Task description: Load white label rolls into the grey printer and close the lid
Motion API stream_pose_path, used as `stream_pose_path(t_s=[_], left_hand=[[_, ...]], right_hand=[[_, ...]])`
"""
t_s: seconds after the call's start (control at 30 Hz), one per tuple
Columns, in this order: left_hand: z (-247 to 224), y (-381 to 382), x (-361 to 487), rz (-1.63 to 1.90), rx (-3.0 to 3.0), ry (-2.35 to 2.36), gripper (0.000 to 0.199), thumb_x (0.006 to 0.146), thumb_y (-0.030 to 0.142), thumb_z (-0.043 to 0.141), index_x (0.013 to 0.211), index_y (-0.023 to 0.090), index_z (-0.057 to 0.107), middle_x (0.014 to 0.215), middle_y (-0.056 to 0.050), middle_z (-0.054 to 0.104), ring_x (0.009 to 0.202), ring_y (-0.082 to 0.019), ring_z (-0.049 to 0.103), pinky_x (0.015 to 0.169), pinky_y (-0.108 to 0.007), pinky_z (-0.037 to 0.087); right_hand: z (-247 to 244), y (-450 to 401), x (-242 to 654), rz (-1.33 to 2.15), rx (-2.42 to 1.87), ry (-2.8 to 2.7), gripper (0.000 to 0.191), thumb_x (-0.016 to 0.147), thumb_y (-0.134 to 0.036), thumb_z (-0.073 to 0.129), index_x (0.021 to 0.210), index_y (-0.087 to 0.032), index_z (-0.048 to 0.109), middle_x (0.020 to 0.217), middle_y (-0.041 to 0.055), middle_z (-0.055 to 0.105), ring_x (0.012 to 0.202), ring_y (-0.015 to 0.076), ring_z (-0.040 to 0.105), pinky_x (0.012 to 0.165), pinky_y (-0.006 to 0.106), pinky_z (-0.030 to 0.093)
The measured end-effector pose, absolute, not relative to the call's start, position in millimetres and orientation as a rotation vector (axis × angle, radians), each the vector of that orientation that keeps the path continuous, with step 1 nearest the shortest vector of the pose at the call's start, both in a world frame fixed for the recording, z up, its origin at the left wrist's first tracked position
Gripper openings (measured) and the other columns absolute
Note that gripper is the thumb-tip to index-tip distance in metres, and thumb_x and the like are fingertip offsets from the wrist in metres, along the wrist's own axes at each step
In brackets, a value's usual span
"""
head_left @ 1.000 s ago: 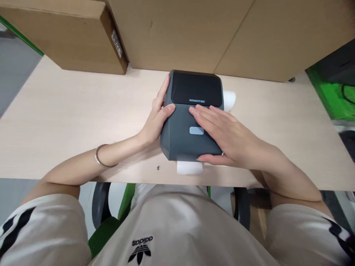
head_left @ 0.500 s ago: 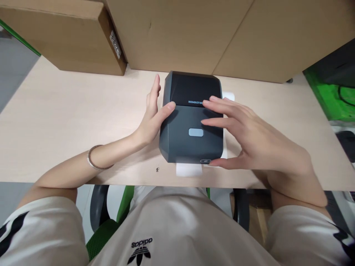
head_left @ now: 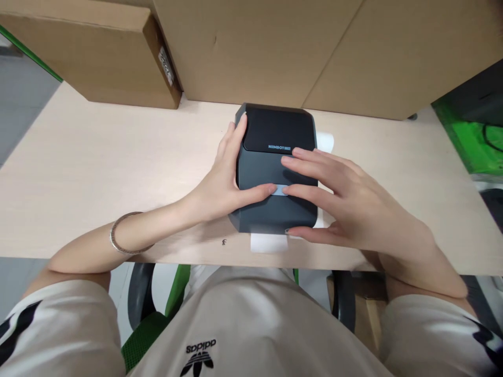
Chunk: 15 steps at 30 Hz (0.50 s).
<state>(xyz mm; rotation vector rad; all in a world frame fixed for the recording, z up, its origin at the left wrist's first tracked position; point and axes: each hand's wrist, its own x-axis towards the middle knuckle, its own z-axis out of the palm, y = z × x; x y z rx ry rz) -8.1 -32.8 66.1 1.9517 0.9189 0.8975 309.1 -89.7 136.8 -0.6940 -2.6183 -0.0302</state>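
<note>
Pale counter [head_left: 98, 157]; left hand [head_left: 218, 191] and right hand [head_left: 353, 199] spread, we should steady the printer [head_left: 257, 168], pressing its button [head_left: 279, 191] evenly.

The single head view looks forward and steeply down over the tabletop [head_left: 118, 173]. Close range; the wearer's shirt [head_left: 251, 324] fills the lower edge.
</note>
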Motion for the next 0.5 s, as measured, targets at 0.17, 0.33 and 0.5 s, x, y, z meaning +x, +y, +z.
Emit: stream_pose_path(t_s=[0.17,0.33,0.5], left_hand=[[69,-37,-8,0.888,1.942,0.931,0.127,0.097,0.082,0.095,0.198,0.043,0.029,0.213,-0.003,0.020,0.202,-0.047,0.002,0.166,-0.071,0.009],[60,-35,-9,0.898,1.927,0.939,0.136,0.093,0.082,0.096,0.199,0.041,0.022,0.214,-0.003,0.016,0.202,-0.047,0.000,0.166,-0.069,0.009],[43,-23,-9,0.994,1.800,0.911,0.091,0.119,0.078,0.058,0.197,0.054,0.018,0.213,0.012,0.019,0.201,-0.039,0.018,0.166,-0.065,0.025]], right_hand=[[133,-93,304,-0.068,-0.671,-2.604,0.045,0.123,-0.048,0.075,0.156,-0.017,0.068,0.178,0.0202,0.071,0.176,0.0380,0.062,0.139,0.060,0.064],[129,-98,303,-0.113,-0.702,-2.668,0.056,0.124,-0.050,0.073,0.163,-0.011,0.063,0.178,0.0228,0.070,0.172,0.0356,0.067,0.138,0.057,0.065],[142,-104,304,-0.331,-0.696,-2.637,0.048,0.120,-0.049,0.065,0.156,-0.018,0.068,0.169,0.0122,0.079,0.157,0.0298,0.079,0.144,0.056,0.061]])
